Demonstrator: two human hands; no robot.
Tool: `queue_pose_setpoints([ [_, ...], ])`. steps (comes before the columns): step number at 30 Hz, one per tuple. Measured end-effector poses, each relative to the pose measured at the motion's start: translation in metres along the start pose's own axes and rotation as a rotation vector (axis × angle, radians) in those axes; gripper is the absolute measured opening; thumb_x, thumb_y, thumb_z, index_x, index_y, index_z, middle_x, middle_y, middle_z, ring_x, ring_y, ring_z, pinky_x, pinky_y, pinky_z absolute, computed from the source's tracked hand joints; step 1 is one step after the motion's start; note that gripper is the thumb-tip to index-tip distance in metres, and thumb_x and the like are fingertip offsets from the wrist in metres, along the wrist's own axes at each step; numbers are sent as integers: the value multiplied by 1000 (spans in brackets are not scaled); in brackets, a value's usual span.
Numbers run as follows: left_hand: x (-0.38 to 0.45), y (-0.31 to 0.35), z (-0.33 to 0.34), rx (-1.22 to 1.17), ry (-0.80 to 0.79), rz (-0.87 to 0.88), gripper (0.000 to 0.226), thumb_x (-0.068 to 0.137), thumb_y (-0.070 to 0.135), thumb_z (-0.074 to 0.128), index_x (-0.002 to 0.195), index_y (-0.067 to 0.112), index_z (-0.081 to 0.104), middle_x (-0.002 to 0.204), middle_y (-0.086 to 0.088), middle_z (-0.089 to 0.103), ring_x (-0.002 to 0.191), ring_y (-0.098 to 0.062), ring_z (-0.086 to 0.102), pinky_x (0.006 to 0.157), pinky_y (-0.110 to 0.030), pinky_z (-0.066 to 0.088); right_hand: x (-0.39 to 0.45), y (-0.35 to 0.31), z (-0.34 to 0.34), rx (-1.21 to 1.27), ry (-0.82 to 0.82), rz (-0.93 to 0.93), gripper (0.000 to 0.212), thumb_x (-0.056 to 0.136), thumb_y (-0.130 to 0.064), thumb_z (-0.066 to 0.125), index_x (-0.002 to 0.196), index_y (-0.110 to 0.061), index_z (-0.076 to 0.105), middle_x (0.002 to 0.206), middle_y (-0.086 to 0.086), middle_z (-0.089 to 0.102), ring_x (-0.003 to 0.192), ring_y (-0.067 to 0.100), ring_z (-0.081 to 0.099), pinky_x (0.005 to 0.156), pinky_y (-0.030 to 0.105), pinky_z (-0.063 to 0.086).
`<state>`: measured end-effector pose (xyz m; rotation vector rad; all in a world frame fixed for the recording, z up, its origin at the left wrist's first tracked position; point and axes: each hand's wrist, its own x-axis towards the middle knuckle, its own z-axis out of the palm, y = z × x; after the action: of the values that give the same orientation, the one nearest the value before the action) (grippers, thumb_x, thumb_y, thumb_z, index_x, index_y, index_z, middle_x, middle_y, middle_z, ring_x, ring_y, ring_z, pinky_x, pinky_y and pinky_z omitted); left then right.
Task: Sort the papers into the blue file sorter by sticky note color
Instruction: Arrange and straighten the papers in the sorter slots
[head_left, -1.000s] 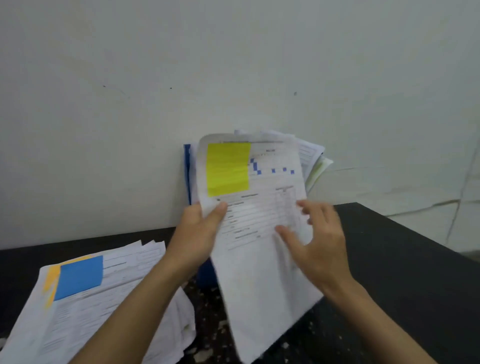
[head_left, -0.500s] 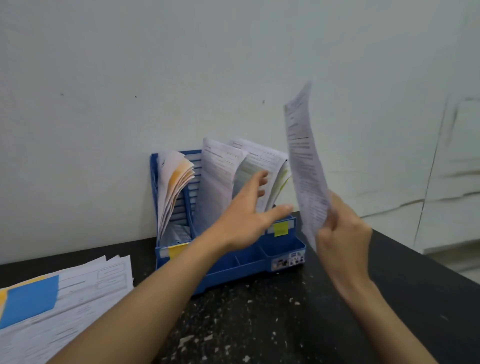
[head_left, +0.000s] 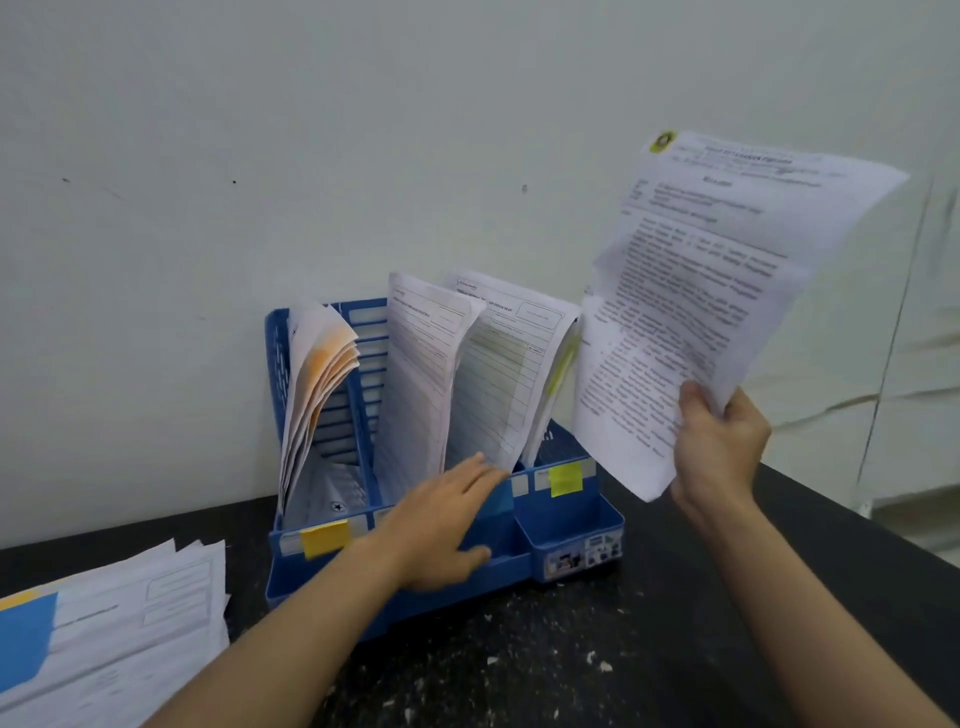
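The blue file sorter (head_left: 571, 530) stands against the wall on the black table. An orange sticky note (head_left: 323, 538) marks its left slot and a yellow one (head_left: 565, 478) its right slot. Papers stand in all three slots. My right hand (head_left: 719, 447) holds a printed paper (head_left: 711, 291) up, to the right of the sorter; its sticky note is not visible. My left hand (head_left: 441, 525) is open, fingers spread, touching the lower edge of the middle slot's papers (head_left: 431, 374). A pile of papers (head_left: 130, 613) with a blue sticky note (head_left: 23, 639) lies at the left.
The white wall (head_left: 363, 156) rises right behind the sorter. The black speckled table (head_left: 519, 665) runs off to the right, where its edge (head_left: 857, 514) slants toward me. White flecks lie scattered on the table in front of the sorter.
My right hand has turned the paper so its printed side faces me and moved it right. My left hand has dropped from the top of the sorter's papers to their lower edge.
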<state>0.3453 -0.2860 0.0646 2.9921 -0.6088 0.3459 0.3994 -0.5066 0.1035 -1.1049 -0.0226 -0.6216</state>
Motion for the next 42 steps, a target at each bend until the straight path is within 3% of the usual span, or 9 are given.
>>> queue_pose_setpoints([
  [4, -1, -11, 21, 112, 74, 34, 78, 85, 52, 35, 148, 25, -2, 155, 5, 15, 140, -13, 18, 111, -20, -9, 22, 20, 12, 48, 27, 31, 20, 95, -8, 49, 84, -22, 60, 87, -8, 63, 85, 11, 63, 71, 25, 54],
  [8, 2, -12, 28, 181, 83, 30, 79, 81, 55, 21, 148, 24, -7, 156, 5, 12, 141, -13, 15, 106, -25, -20, 36, 41, 18, 54, 87, 88, 15, 96, -9, 48, 105, -12, 59, 87, -8, 62, 81, 10, 63, 75, 30, 55],
  [13, 1, -13, 30, 180, 84, 46, 74, 84, 51, 31, 146, 23, 1, 152, 3, 28, 137, -14, 29, 111, -36, -7, 37, 54, 23, 137, 127, 165, 25, 96, -8, 47, 119, -7, 57, 89, -7, 62, 77, 7, 63, 53, 14, 52],
  [17, 6, -9, 21, 89, 137, 43, 70, 88, 51, 34, 148, 24, 12, 151, 9, 25, 136, -8, 26, 108, -17, -1, 35, 54, 20, 144, 111, 159, 24, 95, -8, 48, 118, -8, 58, 89, -7, 63, 78, 7, 64, 58, 17, 54],
  [20, 21, -1, 7, 199, 180, 113, 57, 86, 48, 39, 133, 15, 45, 134, 1, 51, 122, -15, 48, 103, -21, 24, 37, 51, 16, 115, 73, 123, 21, 95, -8, 49, 114, -10, 59, 89, -7, 63, 80, 8, 64, 58, 16, 54],
  [26, 81, 14, -9, 520, 181, 354, 45, 86, 33, 35, 119, 14, 59, 128, -1, 59, 131, -23, 43, 105, -36, 28, 41, 48, 14, 32, 8, 22, 18, 95, -8, 50, 103, -16, 64, 93, -7, 67, 92, 12, 65, 79, 26, 54],
  [31, 124, 36, -17, 849, -130, 303, 56, 91, 23, 43, 145, 17, 27, 155, 1, 20, 144, -21, -14, 108, -52, -19, 47, 39, 9, -10, -31, -94, 18, 96, -11, 48, 92, -21, 62, 82, -18, 63, 77, -2, 62, 62, 11, 50],
  [36, 131, 35, -15, 1069, -180, 228, 56, 94, 31, 40, 146, 15, 25, 153, -6, 21, 143, -26, -17, 88, -55, -32, 50, 33, 6, 3, 65, -156, 25, 96, -13, 49, 81, -28, 63, 80, -17, 63, 80, 4, 63, 65, 16, 53],
  [42, 110, 19, -17, 1094, -119, 221, 55, 95, 29, 36, 145, 9, 26, 154, -14, 12, 143, -27, -16, 81, -56, -39, 43, 39, 16, 86, 158, -118, 20, 96, -13, 49, 109, -17, 63, 98, -7, 66, 96, 9, 63, 80, 25, 55],
])
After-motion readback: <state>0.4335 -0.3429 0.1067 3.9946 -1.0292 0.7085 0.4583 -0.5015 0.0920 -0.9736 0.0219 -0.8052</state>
